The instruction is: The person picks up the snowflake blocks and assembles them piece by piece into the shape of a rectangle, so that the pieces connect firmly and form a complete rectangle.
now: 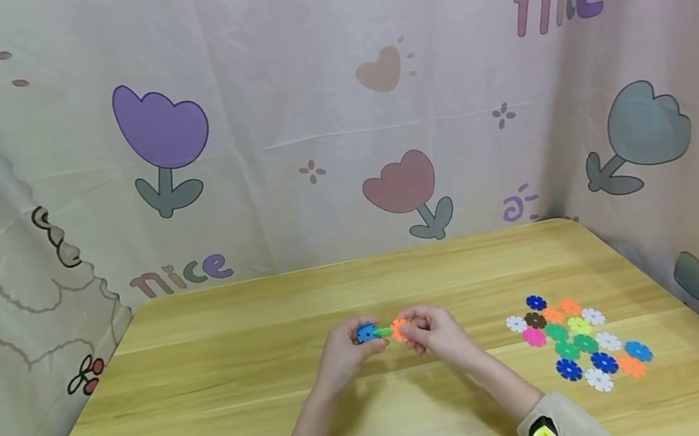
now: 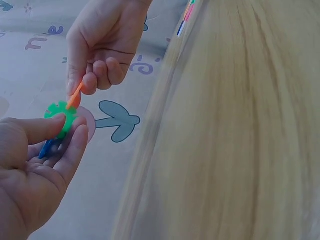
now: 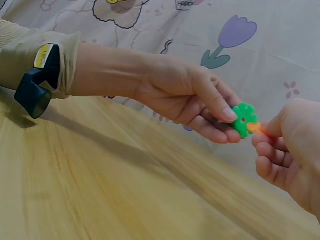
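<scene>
My left hand (image 1: 343, 354) pinches a blue notched plastic disc (image 1: 366, 333) and a green disc (image 2: 61, 119) between thumb and fingers, above the table. The green disc stands crosswise to the blue one and appears edge-on in the head view. My right hand (image 1: 436, 331) pinches an orange notched disc (image 1: 400, 330) by its outer side. In the right wrist view the orange disc's edge (image 3: 254, 128) meets the green disc's rim at a notch, the two set crosswise. Most of the blue disc is hidden behind fingers in the left wrist view.
On the right of the wooden table (image 1: 213, 395) lies a loose group of flat notched discs, with green (image 1: 567, 350), dark blue (image 1: 569, 369), white (image 1: 599, 380), pink (image 1: 534, 337) and brown (image 1: 535, 320) ones among them. A printed curtain (image 1: 292, 204) hangs behind the table and at both sides.
</scene>
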{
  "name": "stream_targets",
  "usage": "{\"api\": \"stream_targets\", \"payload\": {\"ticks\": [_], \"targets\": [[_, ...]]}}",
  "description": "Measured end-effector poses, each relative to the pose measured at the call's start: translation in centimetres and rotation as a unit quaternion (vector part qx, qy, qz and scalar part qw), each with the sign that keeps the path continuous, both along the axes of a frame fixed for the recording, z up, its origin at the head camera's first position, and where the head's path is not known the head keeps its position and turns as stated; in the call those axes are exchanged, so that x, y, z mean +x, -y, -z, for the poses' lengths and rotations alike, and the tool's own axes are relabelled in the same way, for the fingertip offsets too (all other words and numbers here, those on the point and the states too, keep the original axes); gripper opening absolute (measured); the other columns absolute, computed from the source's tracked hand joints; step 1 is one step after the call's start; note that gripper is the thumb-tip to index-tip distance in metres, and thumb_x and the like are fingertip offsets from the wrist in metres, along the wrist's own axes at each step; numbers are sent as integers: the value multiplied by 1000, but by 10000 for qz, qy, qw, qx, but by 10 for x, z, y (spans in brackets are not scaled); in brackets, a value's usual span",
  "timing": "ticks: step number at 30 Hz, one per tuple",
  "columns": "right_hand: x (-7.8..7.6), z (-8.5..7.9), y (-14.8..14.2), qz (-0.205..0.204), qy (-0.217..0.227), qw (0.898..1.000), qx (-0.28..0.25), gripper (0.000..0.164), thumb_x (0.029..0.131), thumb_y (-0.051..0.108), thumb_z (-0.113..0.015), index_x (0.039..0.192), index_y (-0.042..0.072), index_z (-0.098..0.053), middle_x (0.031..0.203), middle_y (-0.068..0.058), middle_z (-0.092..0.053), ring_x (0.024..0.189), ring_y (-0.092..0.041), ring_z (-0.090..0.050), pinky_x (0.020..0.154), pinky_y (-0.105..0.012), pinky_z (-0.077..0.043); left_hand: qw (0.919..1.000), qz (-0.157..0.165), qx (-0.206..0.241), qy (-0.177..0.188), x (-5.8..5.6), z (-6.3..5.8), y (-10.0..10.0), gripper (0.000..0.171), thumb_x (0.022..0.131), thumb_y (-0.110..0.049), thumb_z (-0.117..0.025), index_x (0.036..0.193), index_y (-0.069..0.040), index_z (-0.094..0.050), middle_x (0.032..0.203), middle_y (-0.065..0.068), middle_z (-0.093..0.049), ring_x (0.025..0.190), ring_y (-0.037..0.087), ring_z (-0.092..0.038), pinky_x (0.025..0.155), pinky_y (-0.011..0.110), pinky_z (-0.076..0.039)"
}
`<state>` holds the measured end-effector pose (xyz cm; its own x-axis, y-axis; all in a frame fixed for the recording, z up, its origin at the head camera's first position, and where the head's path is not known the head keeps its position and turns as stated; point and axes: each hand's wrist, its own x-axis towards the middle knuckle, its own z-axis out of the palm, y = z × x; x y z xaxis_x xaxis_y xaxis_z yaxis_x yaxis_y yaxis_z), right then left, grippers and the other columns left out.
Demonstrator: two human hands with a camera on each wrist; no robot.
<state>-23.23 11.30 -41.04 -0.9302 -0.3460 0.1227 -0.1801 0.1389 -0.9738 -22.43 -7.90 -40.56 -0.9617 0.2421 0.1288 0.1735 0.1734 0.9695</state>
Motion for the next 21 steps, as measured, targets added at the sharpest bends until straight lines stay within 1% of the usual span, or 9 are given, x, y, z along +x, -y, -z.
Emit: {"api": "stream_targets", "payload": {"ticks": [4, 7, 9, 11, 15, 17, 21], "targets": [[2, 0, 3, 81, -71, 9999, -18, 23, 90, 3, -58, 109, -9, -56, 69, -11, -58, 57, -12, -52, 50, -21, -46, 9999, -42, -33, -125, 0, 0, -1, 36, 81, -6, -70, 112, 9, -59, 86, 8, -59, 71, 13, -49, 64, 34, -50], [3, -1, 5, 121, -91, 9999, 4, 22, 91, 3, -57, 109, -9, -56, 69, -12, -59, 56, -12, -51, 50, -23, -46, 9999, -56, -52, -152, -1, 0, -1, 35, 81, -6, -71, 111, 9, -60, 87, 8, -59, 72, 14, -49, 64, 35, -50], [3, -3, 6, 158, -42, 9999, 14, 21, 91, 3, -57, 109, -8, -56, 69, -14, -59, 56, -12, -51, 50, -23, -46, 9999, -40, -53, -138, -1, 1, 0, 35, 81, -6, -71, 111, 8, -60, 88, 9, -59, 73, 14, -49, 64, 33, -50], [4, -4, 6, 182, -31, 9998, 82, 20, 90, 1, -57, 109, -9, -57, 69, -14, -59, 56, -14, -51, 50, -24, -47, 9999, 34, -35, -109, -1, 1, 0, 36, 81, -7, -71, 111, 9, -59, 91, 10, -60, 75, 14, -50, 65, 30, -50], [6, -6, 7, 230, -41, 9996, 164, 20, 89, -2, -57, 108, -10, -56, 68, -14, -58, 56, -16, -52, 50, -26, -48, 9995, 304, 54, -115, -1, 2, 3, 38, 81, -6, -70, 112, 10, -57, 97, 14, -60, 78, 14, -52, 65, 23, -49], [6, -5, 7, 265, -16, 9996, 127, 22, 89, -2, -58, 109, -9, -55, 68, -11, -58, 56, -16, -53, 51, -24, -48, 9990, 430, 82, -102, 0, 1, 4, 38, 81, -5, -69, 113, 9, -56, 98, 15, -60, 79, 15, -54, 66, 22, -49], [4, -1, 6, 199, -43, 9998, -1, 24, 89, 2, -59, 111, -6, -53, 69, -9, -58, 59, -16, -55, 54, -25, -51, 9983, 549, -103, -146, 0, 1, 6, 36, 83, -6, -68, 115, 5, -58, 99, 13, -58, 78, 15, -53, 66, 25, -50]]}}
